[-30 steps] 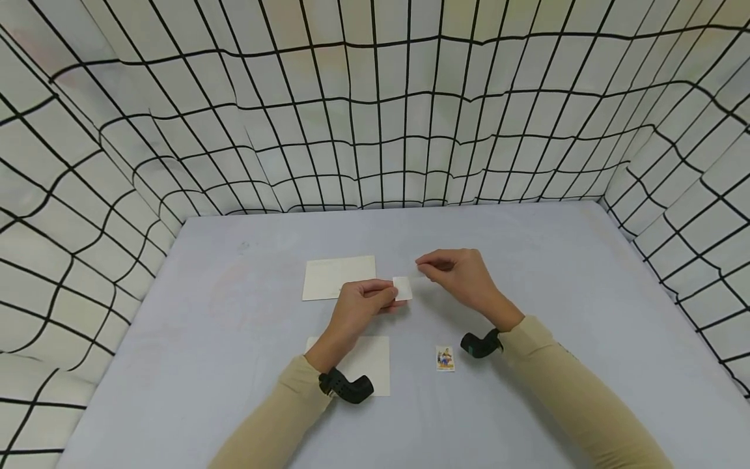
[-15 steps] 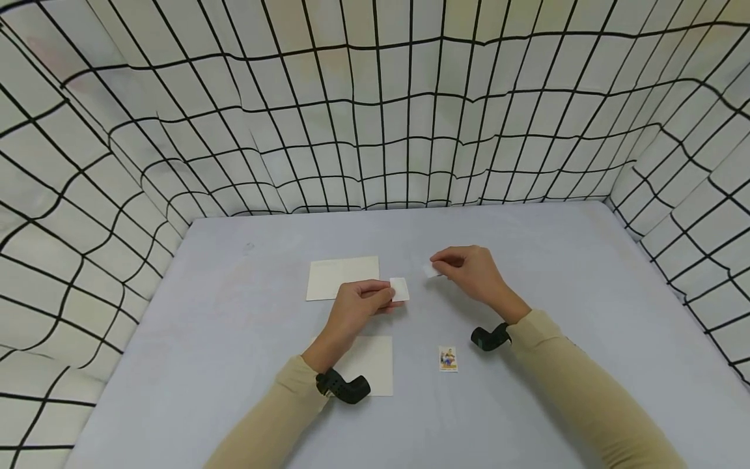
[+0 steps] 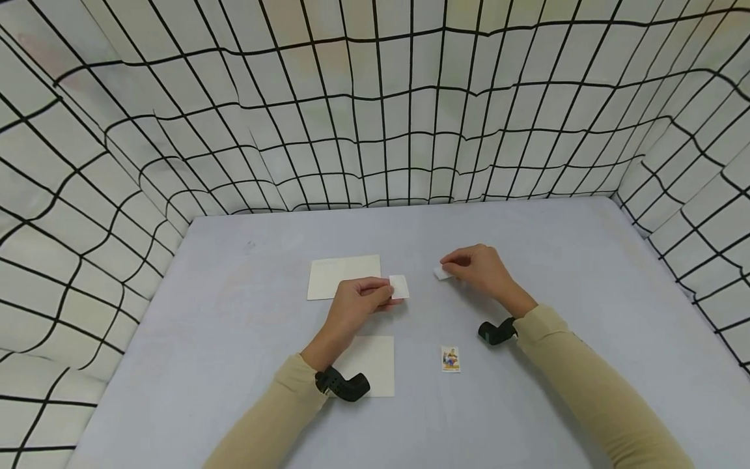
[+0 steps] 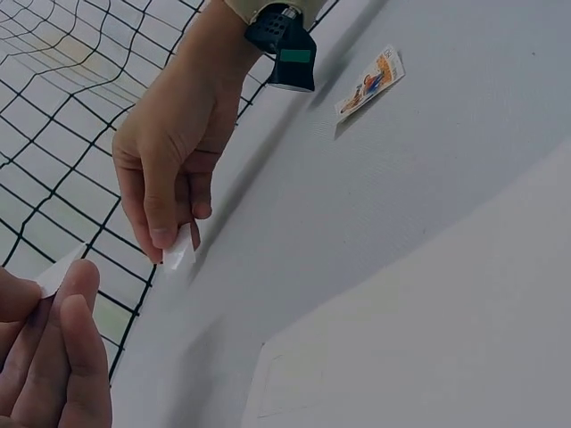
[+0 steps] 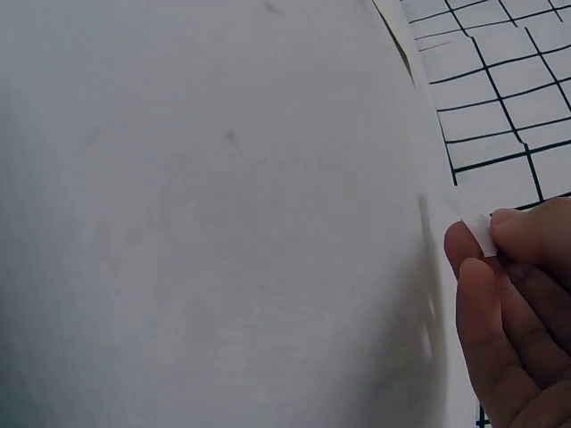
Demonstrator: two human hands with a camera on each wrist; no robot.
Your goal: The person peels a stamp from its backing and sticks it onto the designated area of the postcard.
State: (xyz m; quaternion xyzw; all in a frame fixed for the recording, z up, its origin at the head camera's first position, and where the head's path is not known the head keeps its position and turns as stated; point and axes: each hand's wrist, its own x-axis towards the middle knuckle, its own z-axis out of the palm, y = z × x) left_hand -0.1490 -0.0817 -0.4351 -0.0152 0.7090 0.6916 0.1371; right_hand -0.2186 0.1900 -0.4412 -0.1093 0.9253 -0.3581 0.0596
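My left hand [image 3: 359, 303] pinches a small white square of paper [image 3: 399, 286] between thumb and fingers, held above the table. To its right, my right hand [image 3: 483, 267] pinches a small white slip [image 3: 443, 273] between thumb and fingertips. In the left wrist view that slip [image 4: 178, 254] looks thin and glossy, and the fingers cover part of it. A picture stamp [image 3: 450, 359] with a colourful figure print lies on the table, nearer than both hands. The left forearm partly hides a cream card [image 3: 375, 368] below it.
Another cream card [image 3: 336, 270] lies behind my left hand, partly covered by it. In the left wrist view, the near card [image 4: 428, 357] bears a faint rectangular outline. Black netting [image 3: 381, 140] over white sheeting rises at the table's back and sides.
My right hand has moved right, away from the left hand, carrying the white slip with it. The left hand keeps its hold on the white square, almost still.
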